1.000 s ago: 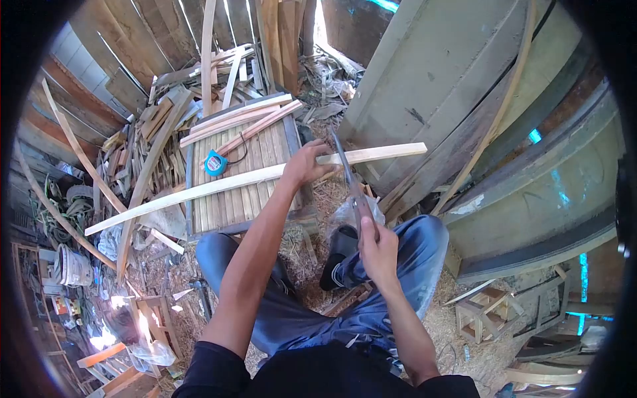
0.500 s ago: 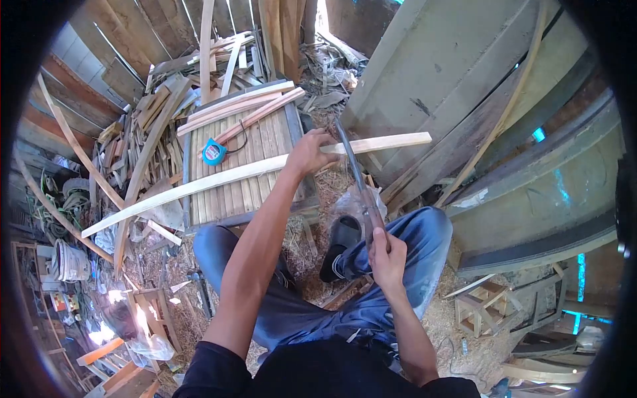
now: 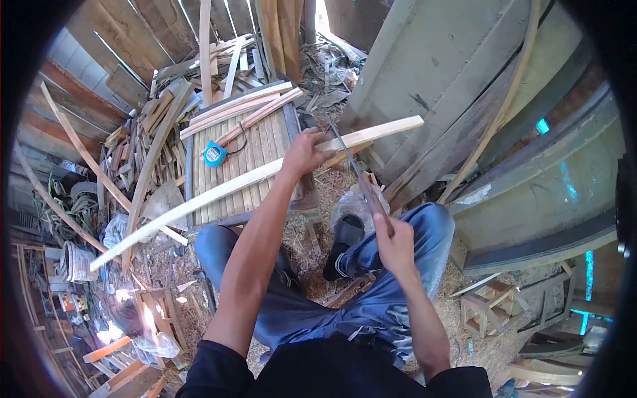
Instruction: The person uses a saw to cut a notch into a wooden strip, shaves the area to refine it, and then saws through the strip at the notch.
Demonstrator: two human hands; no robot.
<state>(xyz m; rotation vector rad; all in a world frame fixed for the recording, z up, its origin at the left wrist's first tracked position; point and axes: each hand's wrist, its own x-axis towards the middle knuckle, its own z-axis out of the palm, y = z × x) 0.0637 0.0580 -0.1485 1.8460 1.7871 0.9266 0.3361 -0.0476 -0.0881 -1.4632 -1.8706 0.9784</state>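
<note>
A long, pale, slightly bowed wooden strip lies slantwise over a low slatted panel, its right end reaching past the panel's edge. My left hand is closed over the strip near the panel's right side. Just right of those fingers, a hand saw crosses the strip, seen nearly edge-on; its teeth cannot be made out. My right hand is wrapped round the saw's near end, above my right knee. A blue tape measure rests on the slats, beside several thinner wooden strips.
Scrap wood is heaped behind the panel on the left. Large boards lean on the right, close to the strip's end. A small wooden frame stands on the shaving-strewn floor at lower right. A clear plastic bag lies near my foot.
The strip's left end has swung lower and its right end has shifted slightly left and up. My right hand and the saw's near end have moved a little to the right.
</note>
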